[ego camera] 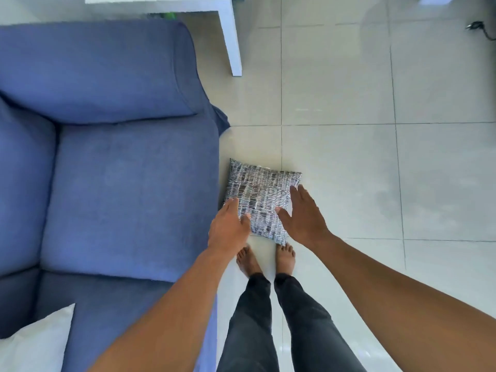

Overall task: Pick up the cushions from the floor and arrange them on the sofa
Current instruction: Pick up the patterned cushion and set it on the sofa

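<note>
The black-and-white cushion [261,200] lay on the tiled floor [349,157], just beside the front edge of the blue sofa [128,189] and before the person's bare feet. The left hand [228,229] and the right hand [303,218] were both spread, one over each side of it, with nothing gripped yet. The step was the reach; next, I think, both hands had to press its sides and lift it to the seat.

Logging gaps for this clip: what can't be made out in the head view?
- patterned cushion: whether left hand or right hand touches it; near edge hidden behind them.
- white cushion: cut off by the frame's bottom-left corner.
- white table: top cropped by the upper edge.
- dark object: too small to identify.
</note>
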A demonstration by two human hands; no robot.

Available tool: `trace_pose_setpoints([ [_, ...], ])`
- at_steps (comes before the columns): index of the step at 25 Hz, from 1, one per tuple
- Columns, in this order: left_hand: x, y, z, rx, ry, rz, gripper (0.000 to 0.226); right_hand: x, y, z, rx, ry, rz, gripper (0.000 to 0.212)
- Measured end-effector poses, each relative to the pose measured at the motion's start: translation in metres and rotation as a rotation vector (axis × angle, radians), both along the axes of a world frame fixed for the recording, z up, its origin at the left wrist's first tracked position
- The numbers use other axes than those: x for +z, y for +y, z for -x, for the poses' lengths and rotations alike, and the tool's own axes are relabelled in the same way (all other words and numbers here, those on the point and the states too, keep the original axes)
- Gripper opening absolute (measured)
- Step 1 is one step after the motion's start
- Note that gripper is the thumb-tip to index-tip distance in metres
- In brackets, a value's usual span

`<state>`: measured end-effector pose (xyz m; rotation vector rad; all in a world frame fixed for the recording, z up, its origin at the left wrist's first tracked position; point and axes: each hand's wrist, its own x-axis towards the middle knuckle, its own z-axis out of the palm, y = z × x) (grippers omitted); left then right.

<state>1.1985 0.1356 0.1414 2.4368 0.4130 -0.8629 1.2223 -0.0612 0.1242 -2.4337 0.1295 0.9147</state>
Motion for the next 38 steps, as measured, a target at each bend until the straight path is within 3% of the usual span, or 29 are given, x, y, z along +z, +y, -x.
trace_pose_setpoints([
  [10, -0.26, 0.015, -0.07, 0.097, 0.125, -0.046, 0.058, -0.276, 0.014, -0.039, -0.091, 0.083, 0.037, 0.073],
  [15, -0.381, 0.019, -0.098, 0.264, 0.129, -0.097, 0.052, -0.394, 0.02, -0.052, -0.107, 0.075, 0.057, 0.075],
  [18, -0.435, 0.028, -0.117, 0.46, 0.076, -0.141, 0.059, -0.446, 0.014, -0.059, -0.332, 0.059, 0.065, 0.083],
  [21, -0.472, 0.042, -0.131, 0.711, 0.082, -0.143, 0.068, -0.472, 0.005, -0.069, -0.859, 0.168, -0.116, 0.073],
  [23, -0.479, 0.044, -0.132, 0.755, 0.163, -0.044, 0.062, -0.471, 0.003, -0.075, -1.066, 0.317, -0.304, 0.05],
  [25, -0.464, 0.032, -0.125, 0.744, 0.173, 0.036, 0.052, -0.453, 0.002, -0.077, -0.997, 0.303, -0.33, 0.042],
  [30, -0.383, 0.0, -0.1, 0.802, 0.032, 0.206, 0.015, -0.371, -0.008, -0.084, -0.887, 0.141, -0.253, 0.054],
  [34, -0.295, -0.011, -0.094, 0.862, -0.007, 0.305, 0.008, -0.274, -0.025, -0.097, -0.821, 0.069, -0.199, 0.056],
  [38, -0.191, -0.014, -0.09, 0.925, -0.012, 0.436, 0.018, -0.165, -0.032, -0.101, -0.827, -0.016, -0.205, 0.057],
])
